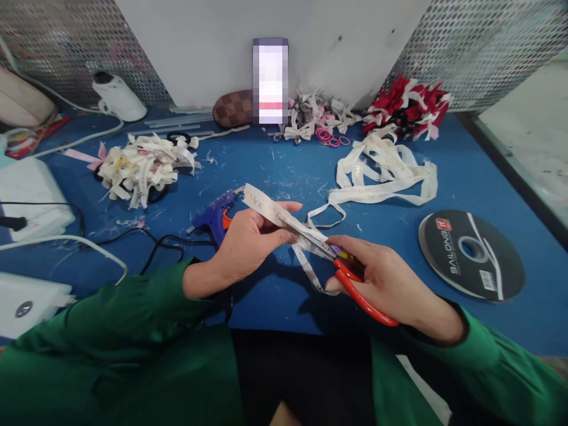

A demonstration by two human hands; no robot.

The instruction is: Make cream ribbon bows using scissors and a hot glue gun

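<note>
Red-handled scissors (360, 291) in R hand (377, 278), at white ribbon (270, 208).

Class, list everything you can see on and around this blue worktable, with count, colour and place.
ribbon strip: one, white, centre
scissors: one, red-handled, centre
glue gun: one, blue, left of centre
cream bows: pile, left
pale bows: pile, back
red bows: pile, red and white, back right
pink bands: several, back
loose ribbon: tangle, white, right
spool: one, black, right
phone: one, screen blurred, back
case: one, brown checked, beside phone
bottle: one, white, back left
boxes: two, white, left edge
table: one, blue
sleeves: two, green
left hand: one, on ribbon strip
right hand: one, on scissors
</note>
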